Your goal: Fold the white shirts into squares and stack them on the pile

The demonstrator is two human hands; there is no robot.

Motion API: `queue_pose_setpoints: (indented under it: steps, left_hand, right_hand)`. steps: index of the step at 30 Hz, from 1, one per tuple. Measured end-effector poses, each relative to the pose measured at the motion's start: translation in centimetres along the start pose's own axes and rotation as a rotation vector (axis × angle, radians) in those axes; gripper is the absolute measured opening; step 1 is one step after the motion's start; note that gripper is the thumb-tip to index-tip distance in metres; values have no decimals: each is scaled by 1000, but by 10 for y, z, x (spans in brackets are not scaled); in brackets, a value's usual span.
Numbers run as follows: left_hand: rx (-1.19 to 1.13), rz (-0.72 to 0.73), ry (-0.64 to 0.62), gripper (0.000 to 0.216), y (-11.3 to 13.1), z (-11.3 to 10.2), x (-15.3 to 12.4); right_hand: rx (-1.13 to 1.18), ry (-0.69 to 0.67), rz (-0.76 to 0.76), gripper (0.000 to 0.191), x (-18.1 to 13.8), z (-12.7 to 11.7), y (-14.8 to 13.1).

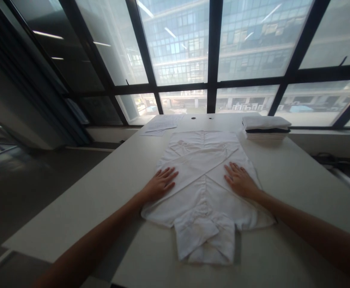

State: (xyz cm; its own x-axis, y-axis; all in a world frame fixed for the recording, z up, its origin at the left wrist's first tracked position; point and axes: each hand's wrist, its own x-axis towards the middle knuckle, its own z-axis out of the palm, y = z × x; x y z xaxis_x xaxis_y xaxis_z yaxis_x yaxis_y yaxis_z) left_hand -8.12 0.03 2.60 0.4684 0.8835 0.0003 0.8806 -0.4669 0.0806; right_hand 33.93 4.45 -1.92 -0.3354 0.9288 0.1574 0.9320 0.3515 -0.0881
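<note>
A white garment (205,160), which looks like a shirt, lies spread on the white table (109,180). Its sleeves are folded across the far part, and its collar or hood end (205,240) points toward me. My left hand (160,183) rests flat on the garment's left side with its fingers spread. On the right side, my right hand (239,180) presses flat on the cloth, fingers also apart. Neither hand grips the fabric. A few creases run over the middle between them.
A stack of folded cloths (266,128), white with a dark layer, sits at the table's far right. Sheets of paper (161,124) lie at the far left. Two small round holes show near the back edge. Black-framed windows (212,48) stand behind the table.
</note>
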Motion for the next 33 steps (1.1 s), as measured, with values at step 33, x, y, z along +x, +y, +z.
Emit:
queue_pose_setpoints:
  steps: [33]
  left_hand:
    - [-108, 291, 58, 54, 32, -26, -4]
  right_hand:
    - [226, 144, -222, 47, 20, -18, -17]
